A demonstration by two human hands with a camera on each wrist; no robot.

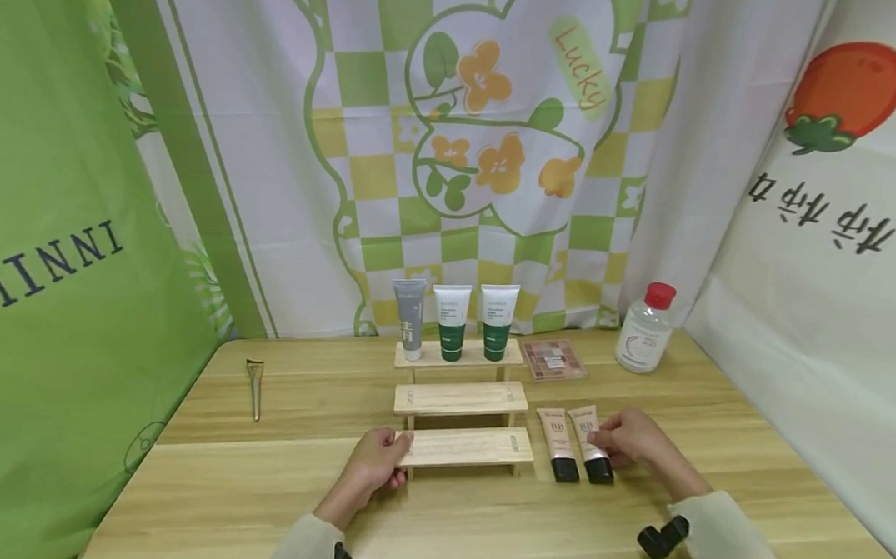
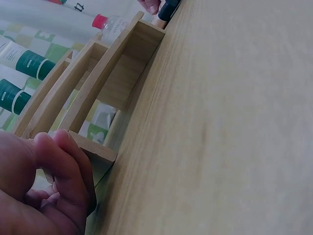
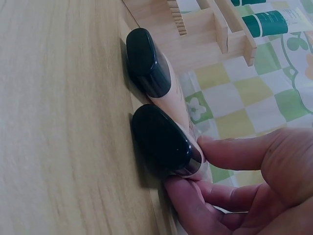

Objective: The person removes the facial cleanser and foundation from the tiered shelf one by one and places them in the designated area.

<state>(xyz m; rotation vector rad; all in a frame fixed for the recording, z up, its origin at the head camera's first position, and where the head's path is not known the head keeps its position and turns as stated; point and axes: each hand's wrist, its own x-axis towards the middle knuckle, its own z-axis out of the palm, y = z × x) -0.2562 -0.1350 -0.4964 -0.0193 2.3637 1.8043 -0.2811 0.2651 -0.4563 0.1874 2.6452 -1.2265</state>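
While the head view looked down on the wooden worktop (image 1: 259,488), the left hand (image 1: 375,464) curled its grip round the left end of the lowest step of a three-tier wooden stand (image 1: 459,447), steadying it. The right hand (image 1: 632,442) lay on the right-hand BB cream tube (image 1: 589,440), which rested flat just beside its twin (image 1: 557,443), right of the stand. Three tubes (image 1: 454,321) stood on the top tier.

From the left wrist, fingers (image 2: 63,166) wrapped the step's end.

From the right wrist, fingertips (image 3: 230,152) and thumb pinched the nearer tube (image 3: 164,142) behind its black cap; whether it had left the worktop I could not tell.

I judged the picking-up step to be in hand; next, the tube would need lifting clear of its twin and standing cap-down on a free tier.
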